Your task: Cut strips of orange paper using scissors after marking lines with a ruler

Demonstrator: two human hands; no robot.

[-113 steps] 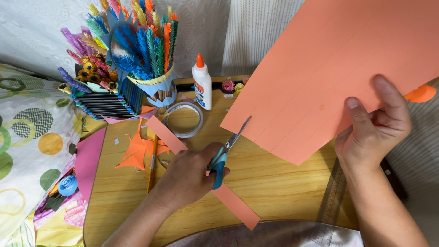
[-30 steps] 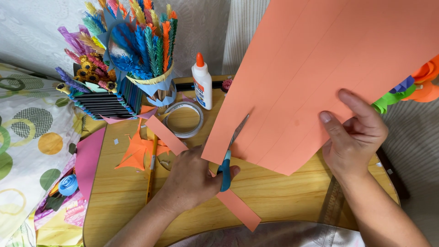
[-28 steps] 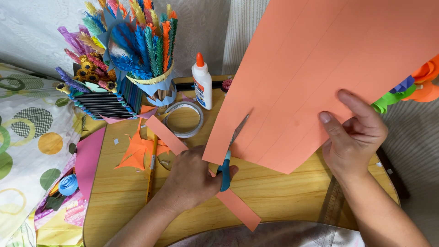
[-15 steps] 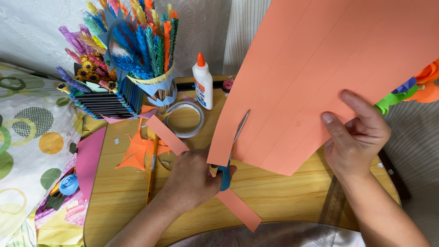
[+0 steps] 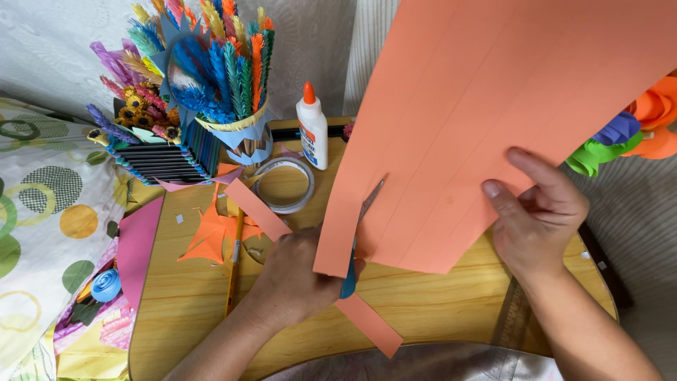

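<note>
A person's left hand (image 5: 296, 279) works a pair of blue-handled scissors (image 5: 356, 236) up a ruled line in a large orange paper sheet (image 5: 493, 113), its grip clenched around the handles and the blades part-way into the lower edge. The right hand (image 5: 539, 215) pinches the sheet's lower right part, thumb on top, holding it raised and taut above the wooden surface (image 5: 437, 282), apparently so the blades can run free. One cut orange strip (image 5: 310, 264) lies slantwise under the cutting hand. Within reach stand one white glue bottle (image 5: 312, 128) with an orange cap and one roll of clear tape (image 5: 283, 185), with one pencil (image 5: 234, 261) beside a few orange paper scraps (image 5: 211, 236). Two holders of paper flowers (image 5: 190, 85) sit at the back edge; one ruler (image 5: 511, 321) lies at the right.
</note>
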